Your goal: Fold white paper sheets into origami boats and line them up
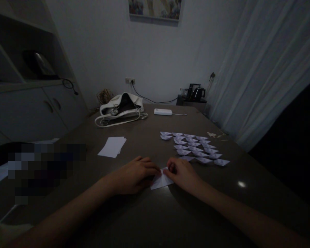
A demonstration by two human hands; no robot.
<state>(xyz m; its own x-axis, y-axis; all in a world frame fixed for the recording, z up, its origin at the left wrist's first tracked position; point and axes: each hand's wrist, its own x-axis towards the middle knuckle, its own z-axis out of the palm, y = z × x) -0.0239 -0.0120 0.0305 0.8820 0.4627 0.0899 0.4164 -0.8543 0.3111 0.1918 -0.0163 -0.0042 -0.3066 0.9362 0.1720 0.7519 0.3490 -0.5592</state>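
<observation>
A partly folded sheet of white paper [161,182] lies on the table in front of me, with crease lines on it and a roughly triangular outline. My left hand [135,175] grips its left side, fingers closed with the tips at the paper's upper edge. On the other side, my right hand [184,175] pinches the paper between thumb and curled fingers. Just beyond the right hand stand several small folded paper boats [195,144] in slanting rows. A small stack of blank white paper [112,146] rests beyond my left hand.
The brown table [144,134] carries a white handbag [121,109] and a white power strip-like device [163,112] with a short cable at the far end. A black kettle [197,93] stands on a side cabinet behind. A pale curtain [248,75] hangs along the right.
</observation>
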